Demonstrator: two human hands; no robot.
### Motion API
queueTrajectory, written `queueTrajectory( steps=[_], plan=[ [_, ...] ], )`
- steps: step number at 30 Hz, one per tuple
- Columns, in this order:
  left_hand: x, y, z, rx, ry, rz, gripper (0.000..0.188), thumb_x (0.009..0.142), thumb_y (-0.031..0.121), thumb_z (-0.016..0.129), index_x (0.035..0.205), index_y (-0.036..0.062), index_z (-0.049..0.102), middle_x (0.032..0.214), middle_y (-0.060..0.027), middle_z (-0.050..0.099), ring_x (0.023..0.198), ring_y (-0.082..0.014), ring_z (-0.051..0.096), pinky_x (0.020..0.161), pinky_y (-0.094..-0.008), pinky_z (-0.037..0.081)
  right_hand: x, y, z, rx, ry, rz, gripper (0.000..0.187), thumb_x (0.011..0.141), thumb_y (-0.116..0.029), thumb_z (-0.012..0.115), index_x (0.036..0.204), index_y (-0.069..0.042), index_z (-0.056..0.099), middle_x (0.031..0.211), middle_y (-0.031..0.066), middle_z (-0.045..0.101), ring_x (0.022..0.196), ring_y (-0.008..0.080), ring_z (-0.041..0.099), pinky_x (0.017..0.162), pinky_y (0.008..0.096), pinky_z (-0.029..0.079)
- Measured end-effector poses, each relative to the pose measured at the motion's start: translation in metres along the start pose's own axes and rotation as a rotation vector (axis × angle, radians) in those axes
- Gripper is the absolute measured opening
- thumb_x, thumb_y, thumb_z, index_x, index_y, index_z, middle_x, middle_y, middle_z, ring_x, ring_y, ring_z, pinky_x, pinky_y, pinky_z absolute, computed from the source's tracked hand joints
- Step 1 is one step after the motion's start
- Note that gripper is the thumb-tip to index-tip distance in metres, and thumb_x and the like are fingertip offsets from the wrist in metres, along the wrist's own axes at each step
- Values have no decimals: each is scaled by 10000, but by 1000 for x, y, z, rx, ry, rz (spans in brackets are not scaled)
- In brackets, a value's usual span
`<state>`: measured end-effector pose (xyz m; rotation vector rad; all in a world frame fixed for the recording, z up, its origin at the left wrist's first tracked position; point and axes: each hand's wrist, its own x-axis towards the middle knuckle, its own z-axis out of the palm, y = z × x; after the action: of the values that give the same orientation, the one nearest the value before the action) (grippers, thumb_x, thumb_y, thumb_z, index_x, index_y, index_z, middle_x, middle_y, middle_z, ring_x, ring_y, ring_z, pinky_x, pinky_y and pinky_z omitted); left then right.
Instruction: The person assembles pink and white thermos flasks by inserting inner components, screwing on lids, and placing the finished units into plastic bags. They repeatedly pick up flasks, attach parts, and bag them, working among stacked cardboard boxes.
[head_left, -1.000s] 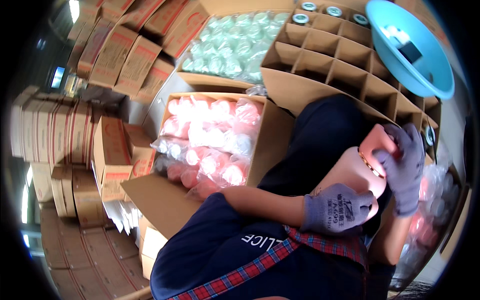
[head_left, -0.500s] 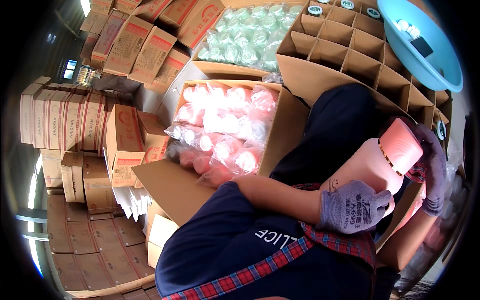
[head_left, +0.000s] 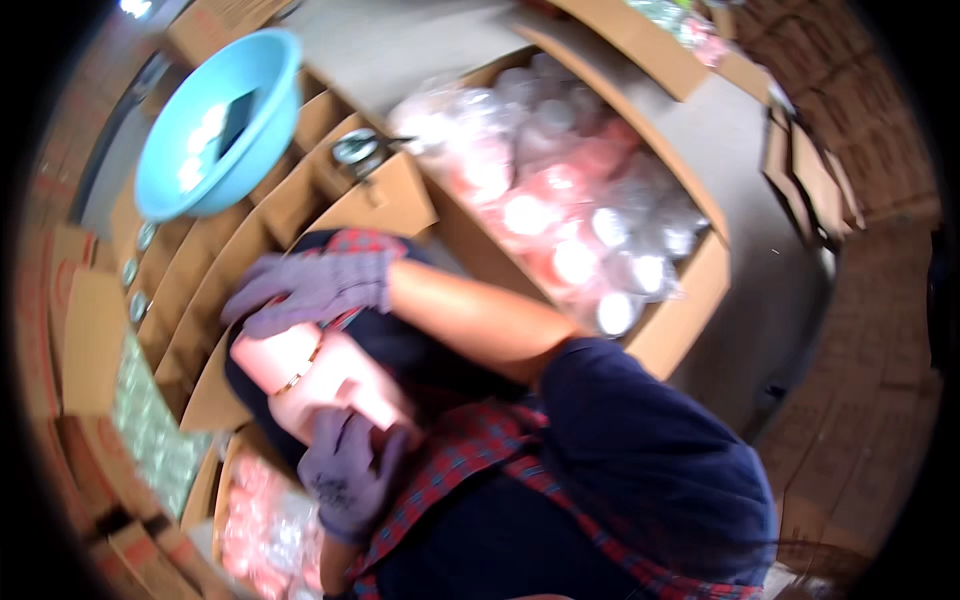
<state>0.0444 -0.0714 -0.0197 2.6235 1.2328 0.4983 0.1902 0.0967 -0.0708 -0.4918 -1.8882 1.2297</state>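
A pink thermos (head_left: 345, 378) lies tilted across my lap, its wide pink cap (head_left: 272, 357) pointing to the left and a gold band at the cap's edge. My left hand (head_left: 345, 475), in a grey-purple work glove, is closed round the near side of its body. On the far side, my right hand (head_left: 315, 285), gloved alike, rests over the cap with its fingers bent. Its fingertips are blurred, so how firmly it grips I cannot tell.
A divided carton (head_left: 250, 235) with several lidded items stands ahead, a blue basin (head_left: 165, 185) on it. To the right is an open carton (head_left: 690, 320) of bagged pink and clear bottles. Bagged pink bottles (head_left: 250, 520) and green ones (head_left: 160, 430) are at left. Stacked boxes (head_left: 850, 400) line the right.
The view has swung to the right, bringing the open carton of bagged bottles into sight. Both hands stay at the thermos, the right one still at its cap.
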Motion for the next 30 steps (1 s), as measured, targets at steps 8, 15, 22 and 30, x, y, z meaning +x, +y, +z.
queueTrajectory(
  steps=[8,15,22,30],
  plan=[
    [21,6,1,9,-110,-7,347,744,298,836,831,40,621,803,-113,538,670,-300,579,569,-407,450,0,-30,14,-290,20,358,453,868,-501,609,989,-81,729,988,180,676,959,372,649,827,453,523],
    [27,10,3,-27,-99,-79,319,771,278,815,890,34,648,831,-99,574,676,-288,594,584,-401,468,-12,-37,24,-376,193,419,609,891,-493,625,1305,-48,579,1150,224,622,1081,400,615,918,451,501],
    [34,-47,-13,-159,356,-106,71,807,27,707,828,10,641,851,-127,611,722,-305,603,648,-384,490,-90,-16,17,-208,272,269,703,959,-350,617,1493,25,354,1363,276,525,1257,408,525,1093,433,401],
    [80,-142,16,-383,201,-215,464,794,320,771,1171,69,670,1103,-169,658,1021,-353,629,892,-406,508,-93,-25,12,-410,196,266,455,923,-96,588,1350,46,522,1251,235,621,1145,386,614,996,418,485]
  ],
)
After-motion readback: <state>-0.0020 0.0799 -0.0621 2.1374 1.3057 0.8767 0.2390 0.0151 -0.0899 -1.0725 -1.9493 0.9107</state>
